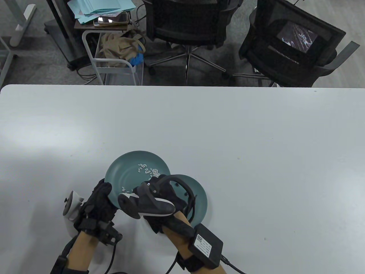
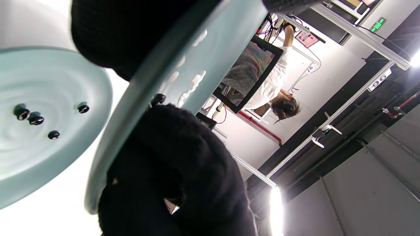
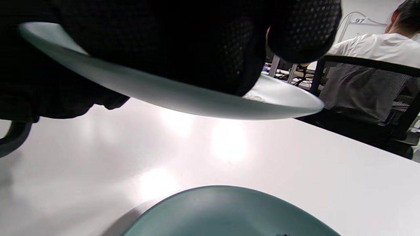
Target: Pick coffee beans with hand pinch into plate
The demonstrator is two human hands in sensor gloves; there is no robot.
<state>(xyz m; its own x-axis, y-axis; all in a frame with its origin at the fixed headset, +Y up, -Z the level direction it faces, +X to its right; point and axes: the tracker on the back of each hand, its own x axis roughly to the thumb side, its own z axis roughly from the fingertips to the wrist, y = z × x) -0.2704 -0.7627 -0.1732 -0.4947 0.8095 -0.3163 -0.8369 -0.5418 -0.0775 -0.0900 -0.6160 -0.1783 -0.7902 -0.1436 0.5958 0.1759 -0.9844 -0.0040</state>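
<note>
Two teal plates show in the table view. My left hand grips the near-left rim of the upper plate and holds it tilted above the table. Several small white grains lie on it. My right hand reaches over this plate's right side, fingers by the grains; whether it pinches anything is hidden. The lower plate lies on the table under my right hand. In the left wrist view the lower plate holds several dark coffee beans. The held plate passes between the glove's fingers.
The white table stretches far and right of the plates. Two black office chairs stand beyond its far edge. In the right wrist view the held plate hangs above the lower plate.
</note>
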